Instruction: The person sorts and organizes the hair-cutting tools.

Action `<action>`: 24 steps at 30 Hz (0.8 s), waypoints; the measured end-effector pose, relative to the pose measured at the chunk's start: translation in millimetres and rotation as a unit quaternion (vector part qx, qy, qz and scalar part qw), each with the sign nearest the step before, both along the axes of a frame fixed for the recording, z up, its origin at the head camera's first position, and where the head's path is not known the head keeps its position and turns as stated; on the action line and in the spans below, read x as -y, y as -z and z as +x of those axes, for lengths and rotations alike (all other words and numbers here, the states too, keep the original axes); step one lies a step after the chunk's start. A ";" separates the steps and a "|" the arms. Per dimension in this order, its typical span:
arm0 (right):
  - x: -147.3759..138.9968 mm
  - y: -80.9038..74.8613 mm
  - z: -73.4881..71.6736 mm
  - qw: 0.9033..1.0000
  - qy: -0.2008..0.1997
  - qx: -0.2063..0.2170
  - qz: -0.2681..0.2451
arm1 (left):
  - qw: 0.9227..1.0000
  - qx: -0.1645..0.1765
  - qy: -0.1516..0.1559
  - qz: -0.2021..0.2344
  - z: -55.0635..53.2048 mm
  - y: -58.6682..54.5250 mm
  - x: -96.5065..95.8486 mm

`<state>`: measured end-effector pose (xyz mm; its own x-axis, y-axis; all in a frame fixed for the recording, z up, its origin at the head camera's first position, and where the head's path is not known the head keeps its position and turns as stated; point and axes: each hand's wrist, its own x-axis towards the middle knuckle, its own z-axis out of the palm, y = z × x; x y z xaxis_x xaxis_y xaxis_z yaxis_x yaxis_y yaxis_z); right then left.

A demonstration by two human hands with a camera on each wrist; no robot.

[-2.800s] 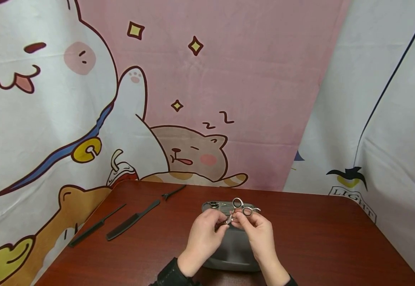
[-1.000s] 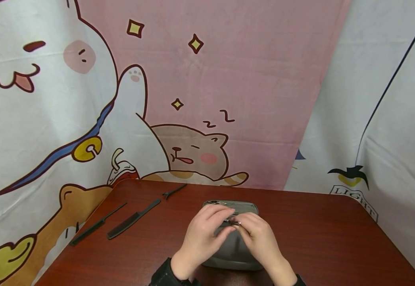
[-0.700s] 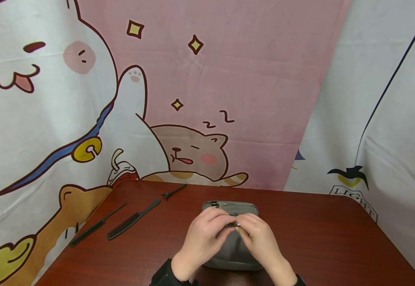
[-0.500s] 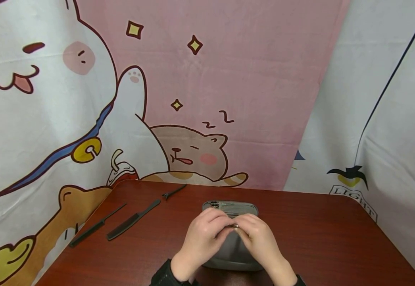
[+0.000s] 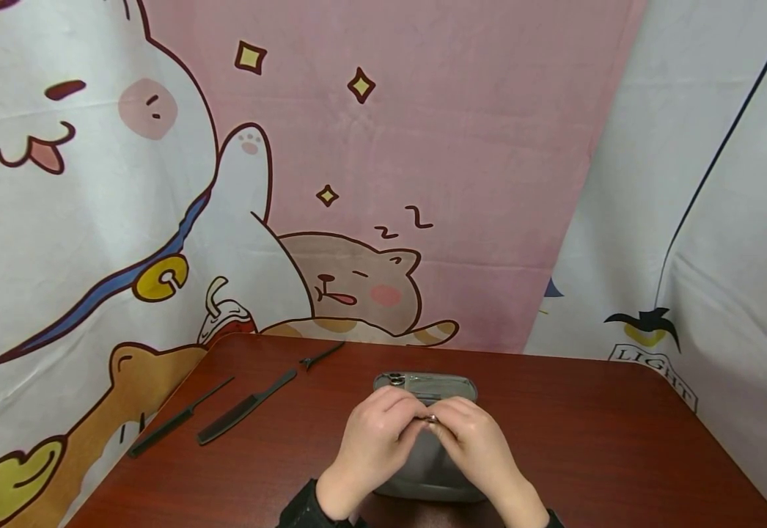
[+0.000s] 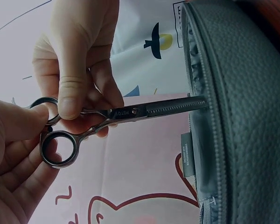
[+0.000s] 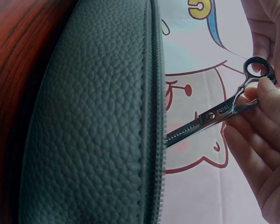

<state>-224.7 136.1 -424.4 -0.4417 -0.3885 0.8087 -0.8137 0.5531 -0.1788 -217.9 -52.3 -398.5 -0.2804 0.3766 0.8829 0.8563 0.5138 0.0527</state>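
Both hands hold one pair of metal thinning scissors [image 6: 130, 112] above a grey zippered case [image 5: 432, 473]. In the left wrist view the left hand [image 6: 11, 161] pinches a finger ring with its thumb. Across from it, the right hand [image 6: 79, 60] pinches the handle by the other ring. The blades lie together, the toothed one in sight, and point toward the case's unzipped mouth. In the right wrist view the blade tips are hidden behind the case wall [image 7: 98, 116]. From the head, little of the scissors shows between the fingertips.
A rat-tail comb [image 5: 166, 431], a wide black comb with a handle [image 5: 248, 407] and a slim black clip-like piece [image 5: 322, 356] lie on the left of the red-brown table [image 5: 588, 440]. A small metal ring shape [image 5: 395, 378] shows at the case's far end.
Earlier the scissors' rings stood up above the right hand; the scissors have since turned, with their blades toward the case. Over the last second the right fingers have shifted slightly left.
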 end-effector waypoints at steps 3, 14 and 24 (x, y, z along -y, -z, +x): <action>0.0 -0.1 0.1 1.000 0.004 0.014 0.005 | 1.000 0.000 -0.005 0.002 -1.1 0.8 0.3; -10.4 -1.1 -2.9 0.997 0.028 0.077 0.003 | 0.999 0.024 -0.026 0.027 -8.3 -0.3 10.2; -27.1 -2.2 -7.6 0.988 0.075 0.131 -0.028 | 0.994 0.049 -0.067 0.067 -17.2 -5.2 28.8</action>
